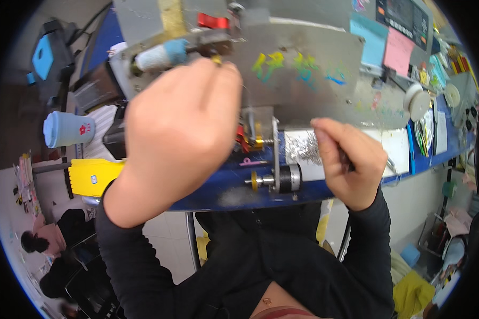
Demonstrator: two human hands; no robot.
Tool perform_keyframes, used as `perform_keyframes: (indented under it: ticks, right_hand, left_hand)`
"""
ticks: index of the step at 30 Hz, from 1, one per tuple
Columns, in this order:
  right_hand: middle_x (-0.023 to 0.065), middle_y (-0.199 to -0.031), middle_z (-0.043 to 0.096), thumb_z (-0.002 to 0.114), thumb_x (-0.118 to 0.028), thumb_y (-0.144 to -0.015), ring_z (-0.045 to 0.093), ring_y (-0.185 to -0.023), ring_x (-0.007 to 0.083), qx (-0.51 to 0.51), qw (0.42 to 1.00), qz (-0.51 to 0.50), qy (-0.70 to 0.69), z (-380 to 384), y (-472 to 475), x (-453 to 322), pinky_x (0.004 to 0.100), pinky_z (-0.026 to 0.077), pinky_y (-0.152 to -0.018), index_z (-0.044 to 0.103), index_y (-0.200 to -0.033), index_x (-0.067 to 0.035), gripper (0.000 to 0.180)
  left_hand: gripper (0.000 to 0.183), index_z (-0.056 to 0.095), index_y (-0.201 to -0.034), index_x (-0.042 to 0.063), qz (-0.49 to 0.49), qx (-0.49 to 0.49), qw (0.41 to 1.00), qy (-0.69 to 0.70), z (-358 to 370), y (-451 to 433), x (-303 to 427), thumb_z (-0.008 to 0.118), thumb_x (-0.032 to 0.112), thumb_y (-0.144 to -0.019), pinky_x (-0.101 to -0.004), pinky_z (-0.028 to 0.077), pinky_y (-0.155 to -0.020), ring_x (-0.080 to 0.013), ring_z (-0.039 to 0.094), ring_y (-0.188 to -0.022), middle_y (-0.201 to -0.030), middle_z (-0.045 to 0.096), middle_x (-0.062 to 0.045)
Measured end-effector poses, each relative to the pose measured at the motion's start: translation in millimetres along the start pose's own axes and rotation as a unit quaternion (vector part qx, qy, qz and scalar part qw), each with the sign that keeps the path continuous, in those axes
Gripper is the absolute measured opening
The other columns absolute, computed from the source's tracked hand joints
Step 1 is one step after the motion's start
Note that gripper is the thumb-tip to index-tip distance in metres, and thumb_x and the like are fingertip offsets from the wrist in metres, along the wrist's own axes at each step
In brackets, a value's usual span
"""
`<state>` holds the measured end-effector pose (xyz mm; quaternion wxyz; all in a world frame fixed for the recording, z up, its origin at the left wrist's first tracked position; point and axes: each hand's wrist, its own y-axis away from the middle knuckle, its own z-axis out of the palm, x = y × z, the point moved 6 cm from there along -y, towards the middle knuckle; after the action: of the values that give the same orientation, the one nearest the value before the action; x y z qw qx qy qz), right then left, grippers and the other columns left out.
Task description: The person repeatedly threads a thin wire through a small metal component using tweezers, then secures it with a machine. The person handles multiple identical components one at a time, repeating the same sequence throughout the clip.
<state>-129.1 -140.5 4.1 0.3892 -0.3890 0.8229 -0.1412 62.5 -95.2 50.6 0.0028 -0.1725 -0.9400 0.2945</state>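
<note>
My left hand [183, 107] is raised over the left part of a bench-top machine, thumb and forefinger close together at a small brass-coloured part [216, 60]. Just beyond its knuckles lies a roller [159, 56] wrapped in white and light blue. Whether those fingertips hold anything is hidden. My right hand [351, 159] has its thumb and forefinger pinched, above a heap of small silvery metal pieces [301, 145] on white paper. No thing can be made out between its fingertips. Between the hands stand an upright metal bracket [276, 155] and a black-and-silver cylindrical knob [290, 178].
The machine's metal plate [303, 95] bears coloured handwriting; a control panel [403, 20] and sticky notes [399, 52] are beyond. White spools [417, 101] and pens [411, 149] lie right. A lidded blue cup [70, 128] and yellow card [97, 175] are left. Another person [50, 239] sits lower left.
</note>
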Motion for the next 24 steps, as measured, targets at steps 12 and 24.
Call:
perform_keyframes:
  ticks: [12, 24]
  right_hand:
    - [0.0080, -0.092, 0.067, 0.068, 0.009, -0.080, 0.062, -0.081, 0.0248, -0.184, 0.979, 0.090, 0.005, -10.8, 72.0, 82.5, 0.0319, 0.049, -0.066, 0.063, -0.092, -0.003, 0.017]
    - [0.0013, -0.094, 0.059, 0.057, -0.008, -0.085, 0.061, -0.092, 0.0208, -0.273, 0.939, -0.136, 0.158, 3.9, 91.4, 88.2, 0.0334, 0.053, -0.068, 0.056, -0.100, -0.010, 0.016]
  left_hand:
    - [0.034, 0.067, -0.124, -0.005, -0.330, 0.213, 0.911, 0.124, -38.2, 69.6, 5.4, 0.070, -0.009, -0.090, -0.0195, 0.049, -0.071, -0.0088, 0.060, -0.080, -0.100, 0.070, -0.010]
    - [0.029, 0.071, -0.107, -0.003, -0.172, 0.076, 0.964, 0.190, -8.0, 60.0, 65.4, 0.075, -0.012, -0.080, -0.0285, 0.051, -0.065, -0.0223, 0.066, -0.075, -0.092, 0.070, -0.015]
